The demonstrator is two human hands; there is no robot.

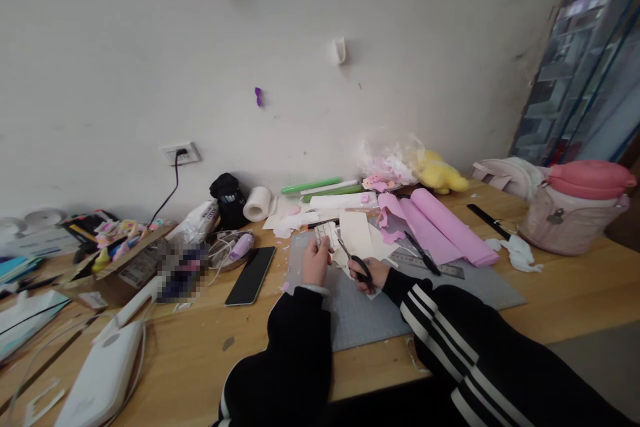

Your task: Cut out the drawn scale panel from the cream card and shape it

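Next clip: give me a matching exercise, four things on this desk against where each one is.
Things:
1. scissors
2. phone
3. pink roll
4. paper piece

Places:
A. in the left hand
B. flat on the wood, left of the grey mat
C. in the right hand
D. at the mat's far right corner

Pairs: 1-C, 2-B, 3-D, 4-A

Both arms wear black long sleeves. The right sleeve (480,347) carries white stripes running lengthwise from cuff toward shoulder. The left sleeve (295,353) shows a thin white line low down and a pale cuff edge at the wrist.
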